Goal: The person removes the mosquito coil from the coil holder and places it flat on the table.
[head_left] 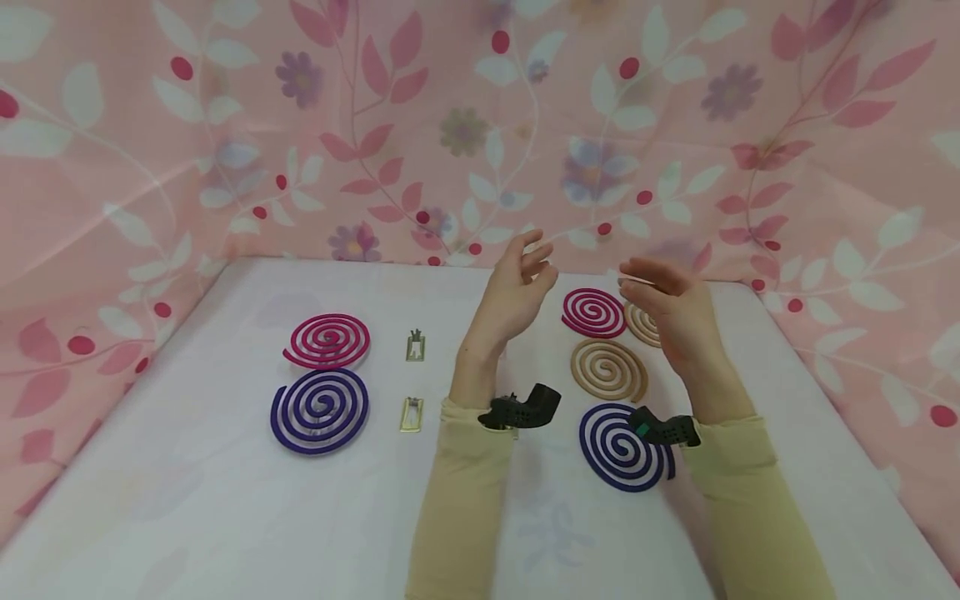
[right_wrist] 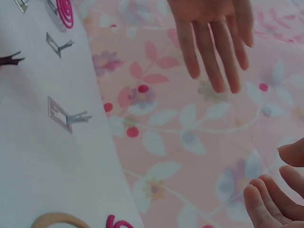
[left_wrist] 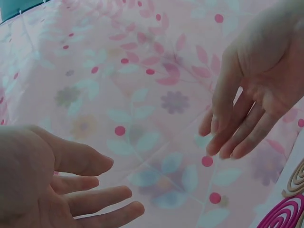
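Both hands are raised over the far half of a white table, palms turned toward each other, holding nothing. My left hand (head_left: 513, 292) has its fingers loosely bent and apart. To its right is my right hand (head_left: 671, 312), fingers relaxed; a gap separates the two in both wrist views. Below and between them lie a pink mosquito coil (head_left: 593, 312) and a tan mosquito coil (head_left: 606, 368). Another tan coil (head_left: 640, 325) is partly hidden behind the right hand. Nearer, a dark blue coil (head_left: 622, 449) is overlapped by the right wrist camera.
On the left, a pink coil (head_left: 331, 337) touches a dark blue coil (head_left: 322, 405). Two small metal coil stands (head_left: 408, 348) lie between them and the left arm; the right wrist view shows upright prongs on a stand (right_wrist: 59, 116). Floral cloth (head_left: 465, 133) hangs behind the table.
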Demonstrator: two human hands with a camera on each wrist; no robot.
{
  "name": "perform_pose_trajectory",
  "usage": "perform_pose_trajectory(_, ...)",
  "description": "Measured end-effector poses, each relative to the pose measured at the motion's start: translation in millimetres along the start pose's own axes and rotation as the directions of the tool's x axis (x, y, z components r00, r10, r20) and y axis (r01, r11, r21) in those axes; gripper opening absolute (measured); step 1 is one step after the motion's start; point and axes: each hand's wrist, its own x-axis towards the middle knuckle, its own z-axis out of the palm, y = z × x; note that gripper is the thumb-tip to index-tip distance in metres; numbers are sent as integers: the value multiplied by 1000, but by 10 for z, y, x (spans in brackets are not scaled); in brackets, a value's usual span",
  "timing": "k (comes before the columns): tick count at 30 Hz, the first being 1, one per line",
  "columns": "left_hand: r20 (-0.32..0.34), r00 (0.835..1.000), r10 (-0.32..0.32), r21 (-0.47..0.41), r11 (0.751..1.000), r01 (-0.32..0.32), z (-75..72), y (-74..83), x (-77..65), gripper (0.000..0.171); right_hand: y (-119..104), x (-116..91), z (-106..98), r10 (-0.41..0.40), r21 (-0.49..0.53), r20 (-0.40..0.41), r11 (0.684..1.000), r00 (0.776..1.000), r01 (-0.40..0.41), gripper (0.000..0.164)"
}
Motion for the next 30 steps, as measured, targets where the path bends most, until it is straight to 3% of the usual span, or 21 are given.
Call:
perform_pose_trajectory(4,54,998,43,50,998,-46,-43,98,-51,54,-12,-78,196,6,-42,45,999,999,-4,32)
perform_pose_trajectory(8,104,992,72,126,988,-85,-189,109,-89,51,4,-151,391,1,-89,83,996,997,6,36)
perform_pose_trajectory(19,145,986,79,348,929,-126,-763,-123,-319,49,151,-380,892,56,-170,143,985,988,-31,38)
perform_pose_trajectory(22,177,980,90,346,927,-147,-971,-230,-443,48,199,-431,1042,82,-204,166,978,983,-47,37)
perform_pose_trajectory(24,200,976,87,310,939,-147,-1152,-300,-548,48,239,-454,1159,80,-204,192,978,978,-40,36)
perform_pose_trajectory(30,187,982,7,171,985,-39,-1847,-530,-929,47,322,-506,1530,41,-177,277,984,960,9,34)
